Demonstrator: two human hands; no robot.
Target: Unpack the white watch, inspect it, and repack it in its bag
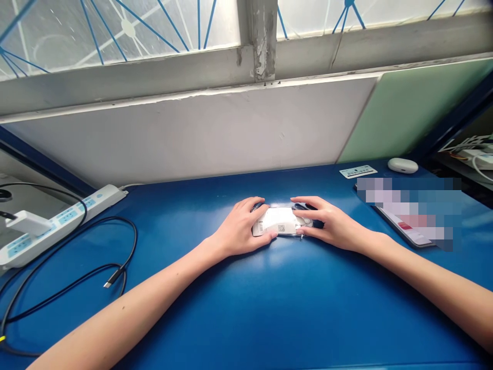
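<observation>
A small white packet (280, 218) with a barcode, a square printed code and what looks like clear plastic around it lies on the blue tabletop (246, 308). My left hand (239, 227) is closed around its left end, thumb along the near edge and fingers over the far side. At the other end, my right hand (335, 224) has its thumb and fingers curved around the packet's right side. Something white and something dark show between those right fingers; I cannot make out what they are.
On the left stand a white power strip (103, 198) with a plugged-in white adapter (29, 224) and a looped black cable (134, 234). To the right are a pixelated phone-like device (400, 218), a white card (358, 171) and a white rounded case (402, 165). A wall panel (215, 141) borders the back.
</observation>
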